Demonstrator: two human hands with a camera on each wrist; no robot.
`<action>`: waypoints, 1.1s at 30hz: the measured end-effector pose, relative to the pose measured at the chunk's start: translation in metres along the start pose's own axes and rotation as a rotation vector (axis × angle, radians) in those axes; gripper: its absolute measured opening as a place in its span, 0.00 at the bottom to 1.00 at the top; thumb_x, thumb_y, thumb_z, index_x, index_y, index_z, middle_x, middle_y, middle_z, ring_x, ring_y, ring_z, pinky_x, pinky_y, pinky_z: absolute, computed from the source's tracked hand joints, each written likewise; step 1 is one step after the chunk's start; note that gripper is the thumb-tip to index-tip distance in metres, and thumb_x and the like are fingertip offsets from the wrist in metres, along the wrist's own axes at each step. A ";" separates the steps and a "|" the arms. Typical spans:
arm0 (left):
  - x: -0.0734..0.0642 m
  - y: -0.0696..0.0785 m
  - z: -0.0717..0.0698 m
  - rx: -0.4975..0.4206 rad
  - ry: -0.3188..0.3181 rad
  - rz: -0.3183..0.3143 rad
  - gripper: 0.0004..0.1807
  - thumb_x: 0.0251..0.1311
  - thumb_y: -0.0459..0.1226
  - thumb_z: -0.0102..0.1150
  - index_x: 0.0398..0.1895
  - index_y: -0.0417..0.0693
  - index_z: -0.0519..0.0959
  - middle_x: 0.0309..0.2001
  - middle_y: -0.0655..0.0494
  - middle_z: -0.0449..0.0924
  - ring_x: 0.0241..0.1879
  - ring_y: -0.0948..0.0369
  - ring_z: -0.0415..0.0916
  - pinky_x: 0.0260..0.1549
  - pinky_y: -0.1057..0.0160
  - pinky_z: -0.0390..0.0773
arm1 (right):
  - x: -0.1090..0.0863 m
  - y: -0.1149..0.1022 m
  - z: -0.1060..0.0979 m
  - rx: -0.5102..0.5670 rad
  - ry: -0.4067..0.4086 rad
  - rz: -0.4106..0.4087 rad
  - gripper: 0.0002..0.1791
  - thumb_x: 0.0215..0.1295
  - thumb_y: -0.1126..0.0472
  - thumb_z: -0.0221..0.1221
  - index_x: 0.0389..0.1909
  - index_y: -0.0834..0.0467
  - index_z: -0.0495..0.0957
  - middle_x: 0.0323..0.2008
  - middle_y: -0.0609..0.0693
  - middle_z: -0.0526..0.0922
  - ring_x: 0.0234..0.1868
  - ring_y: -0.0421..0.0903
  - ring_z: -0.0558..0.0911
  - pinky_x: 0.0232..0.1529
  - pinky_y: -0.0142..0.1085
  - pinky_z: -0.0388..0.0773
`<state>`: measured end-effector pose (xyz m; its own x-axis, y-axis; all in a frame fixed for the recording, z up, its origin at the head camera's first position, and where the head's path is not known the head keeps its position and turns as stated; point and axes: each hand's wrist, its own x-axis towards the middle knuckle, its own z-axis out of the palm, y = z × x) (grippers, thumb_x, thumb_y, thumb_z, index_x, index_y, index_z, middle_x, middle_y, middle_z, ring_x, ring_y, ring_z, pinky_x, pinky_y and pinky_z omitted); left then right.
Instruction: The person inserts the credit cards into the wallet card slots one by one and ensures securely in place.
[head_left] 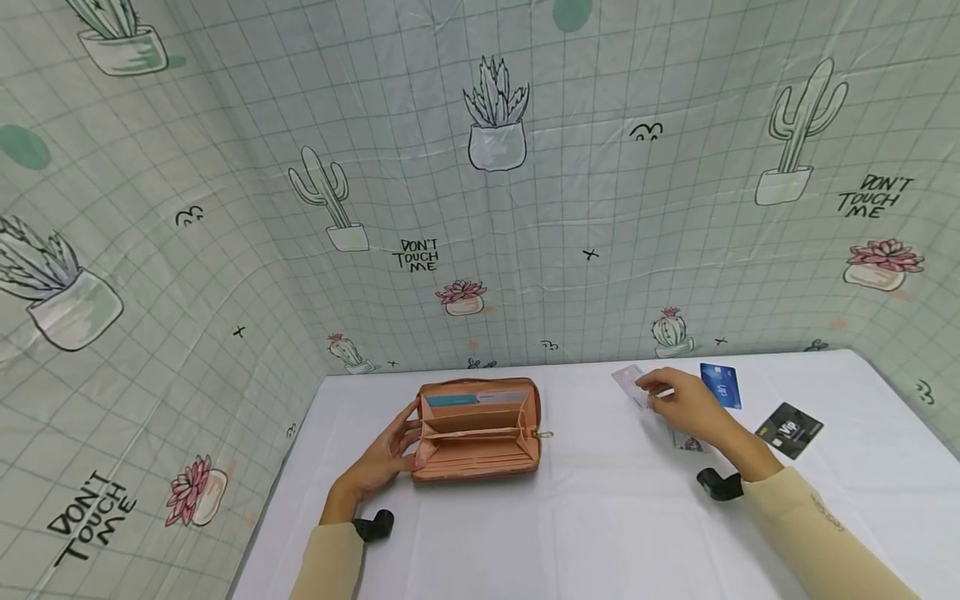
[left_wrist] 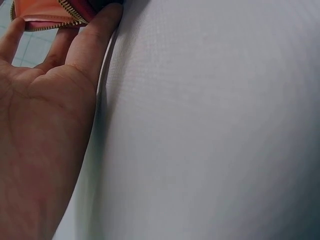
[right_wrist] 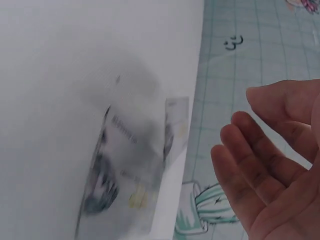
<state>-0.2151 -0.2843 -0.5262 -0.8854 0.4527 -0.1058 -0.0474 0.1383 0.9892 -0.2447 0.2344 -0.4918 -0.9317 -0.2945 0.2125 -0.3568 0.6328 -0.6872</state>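
Note:
An open zip-around wallet [head_left: 477,462] with a peach-orange lining stands on the white table. My left hand [head_left: 386,454] grips its left side, thumb at the front and fingers behind; the left wrist view shows those fingers beside the brass zip teeth [left_wrist: 50,26]. Over the pale cards on the right hovers my right hand [head_left: 686,404]. In the right wrist view this hand [right_wrist: 270,165] has loosely bent fingers, the thumb apart, and nothing between them. One pale card [head_left: 628,379] lies beyond the fingertips. Another, with a dark picture [head_left: 688,442], is partly hidden below the hand.
A blue card [head_left: 722,386] and a black VIP card [head_left: 789,430] lie right of my right hand. A teal strip [head_left: 452,400] and a pale strip [head_left: 502,397] show in the wallet's back slot. A cactus-print cloth [head_left: 555,208] hangs behind the table.

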 end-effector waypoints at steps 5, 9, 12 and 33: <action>0.000 0.001 0.001 -0.011 -0.004 0.006 0.60 0.66 0.32 0.72 0.88 0.49 0.37 0.77 0.32 0.52 0.78 0.37 0.54 0.62 0.67 0.75 | -0.014 0.017 -0.009 -0.038 0.012 0.048 0.17 0.65 0.75 0.65 0.54 0.73 0.81 0.52 0.70 0.83 0.52 0.68 0.83 0.51 0.58 0.83; 0.001 0.002 0.001 -0.014 -0.004 0.005 0.60 0.66 0.32 0.72 0.88 0.48 0.37 0.78 0.31 0.52 0.78 0.37 0.54 0.61 0.68 0.75 | -0.025 0.026 -0.015 -0.071 -0.002 0.071 0.23 0.61 0.73 0.69 0.57 0.75 0.79 0.55 0.73 0.81 0.54 0.71 0.81 0.54 0.62 0.80; 0.000 0.001 0.000 -0.006 -0.004 0.004 0.60 0.66 0.32 0.72 0.88 0.48 0.37 0.77 0.31 0.52 0.78 0.36 0.54 0.61 0.68 0.75 | -0.031 0.032 -0.019 -0.087 -0.019 0.087 0.28 0.58 0.71 0.73 0.59 0.76 0.77 0.56 0.74 0.79 0.55 0.73 0.80 0.56 0.64 0.78; -0.001 0.000 0.001 0.071 0.024 -0.019 0.58 0.67 0.35 0.72 0.88 0.51 0.40 0.76 0.33 0.57 0.78 0.36 0.55 0.68 0.51 0.73 | -0.044 0.059 -0.021 -0.047 -0.110 0.102 0.45 0.49 0.67 0.80 0.67 0.75 0.70 0.57 0.75 0.72 0.58 0.77 0.74 0.58 0.70 0.73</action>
<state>-0.2134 -0.2842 -0.5261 -0.8956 0.4281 -0.1207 -0.0317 0.2092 0.9774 -0.2263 0.2997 -0.5274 -0.9512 -0.3018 0.0638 -0.2655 0.6959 -0.6673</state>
